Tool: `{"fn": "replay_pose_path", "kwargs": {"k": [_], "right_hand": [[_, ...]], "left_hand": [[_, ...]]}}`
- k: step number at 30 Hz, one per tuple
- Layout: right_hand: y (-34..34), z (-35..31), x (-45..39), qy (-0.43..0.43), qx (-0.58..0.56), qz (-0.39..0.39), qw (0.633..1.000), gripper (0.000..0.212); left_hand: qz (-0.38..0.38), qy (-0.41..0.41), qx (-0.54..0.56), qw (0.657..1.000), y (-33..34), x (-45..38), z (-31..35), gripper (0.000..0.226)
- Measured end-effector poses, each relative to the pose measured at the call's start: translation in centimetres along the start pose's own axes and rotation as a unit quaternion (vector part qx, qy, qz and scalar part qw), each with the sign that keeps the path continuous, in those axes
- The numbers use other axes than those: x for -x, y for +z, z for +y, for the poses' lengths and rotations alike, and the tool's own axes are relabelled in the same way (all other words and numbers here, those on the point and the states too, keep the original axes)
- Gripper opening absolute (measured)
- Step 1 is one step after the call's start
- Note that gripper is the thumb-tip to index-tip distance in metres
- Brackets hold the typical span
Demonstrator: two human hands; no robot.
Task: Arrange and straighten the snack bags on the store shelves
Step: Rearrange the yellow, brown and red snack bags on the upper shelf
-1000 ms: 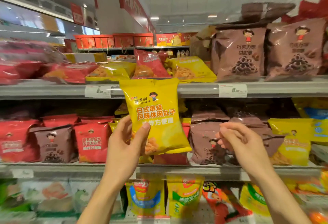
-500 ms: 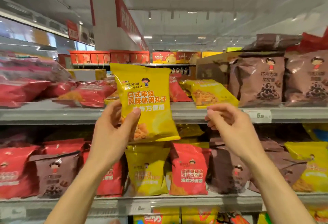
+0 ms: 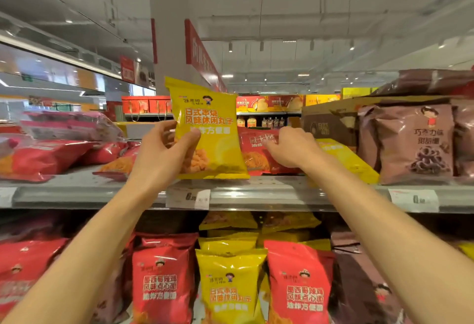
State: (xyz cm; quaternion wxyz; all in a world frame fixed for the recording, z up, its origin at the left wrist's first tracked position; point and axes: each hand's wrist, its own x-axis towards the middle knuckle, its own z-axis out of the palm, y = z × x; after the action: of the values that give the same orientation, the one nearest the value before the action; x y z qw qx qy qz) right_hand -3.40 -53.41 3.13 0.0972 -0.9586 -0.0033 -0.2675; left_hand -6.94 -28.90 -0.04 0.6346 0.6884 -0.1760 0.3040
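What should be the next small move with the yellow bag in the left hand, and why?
Probably the right hand should shift the lying red bag aside, since the left hand holds the yellow bag upright just above the top shelf, and the red bag seems to lie in the spot behind it.

One head-worn view — facing forward, slightly upward, close to the top shelf (image 3: 256,193).
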Motion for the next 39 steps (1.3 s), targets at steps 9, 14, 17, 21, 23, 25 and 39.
{"fn": "replay_pose_path", "kwargs": {"k": [9,14,17,21,23,25,39], "right_hand": [[1.8,-0.8,-1.6,0.097,-0.103,-0.052,0.989,0.058],[2.4,-1.2,-1.7,0.138,-0.178,-0.08,0.971,0.059],[3.1,-0.4,-2.4,0.149,-0.245,-0.079,0.955,0.07],[2.9,-0.3,-2.0,0.147,-0.34,-0.017,0.929,0.055],[2.6,-0.6,-1.4,0.139,-0.36,0.011,0.923,0.039],[2.5,-0.6,-1.3,0.123,-0.366,0.033,0.922,0.046],[-2.7,4.5,2.7,0.057,-0.393,0.195,0.897,0.025]], "left_hand": [[-0.036,-0.007,0.011,0.999,-2.0,-2.0,-1.8,0.043],[-0.042,-0.002,0.011,0.999,-2.8,-2.6,-2.4,0.054],[-0.053,0.001,0.019,0.998,-3.2,-2.8,-2.5,0.055],[-0.051,-0.007,0.023,0.998,-3.5,-2.8,-2.6,0.056],[-0.051,-0.008,0.033,0.998,-3.6,-2.8,-2.5,0.052],[-0.05,-0.013,0.019,0.998,-3.6,-2.7,-2.3,0.056],[-0.05,-0.027,0.012,0.998,-0.2,-3.0,-0.3,0.025]]}}
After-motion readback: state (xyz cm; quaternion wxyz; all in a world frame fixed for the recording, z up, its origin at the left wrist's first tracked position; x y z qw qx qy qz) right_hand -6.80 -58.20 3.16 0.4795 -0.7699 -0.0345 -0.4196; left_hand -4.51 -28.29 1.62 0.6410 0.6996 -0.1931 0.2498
